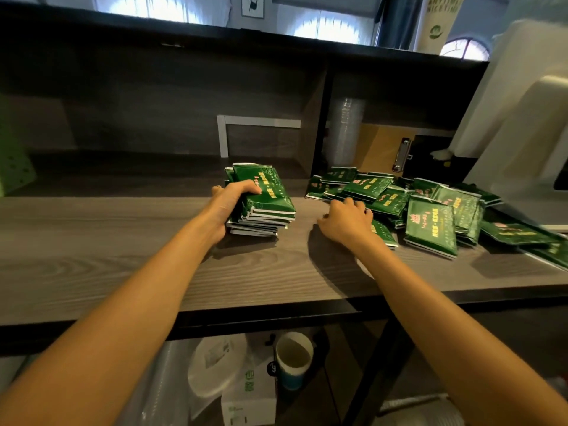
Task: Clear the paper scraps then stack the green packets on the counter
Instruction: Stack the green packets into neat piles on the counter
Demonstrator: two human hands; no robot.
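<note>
Meanwhile, our left hand [229,201] clasps the neat stack of glossy green foil packets [264,207]; at three o'clock, our right hand [345,221] rests, fingers curled, on the loose green packet heap [430,210].

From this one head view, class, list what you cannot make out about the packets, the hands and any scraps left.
- Stack: its count is unclear; the left hand covers its near side.
- Right hand: its fingertips are buried in the loose pile, so any grip is unknown.
- White scrap: mostly hidden under the right forearm.
- Pile's far right: blurred and cut off by the frame edge.
- Packet print: too small to read.
</note>
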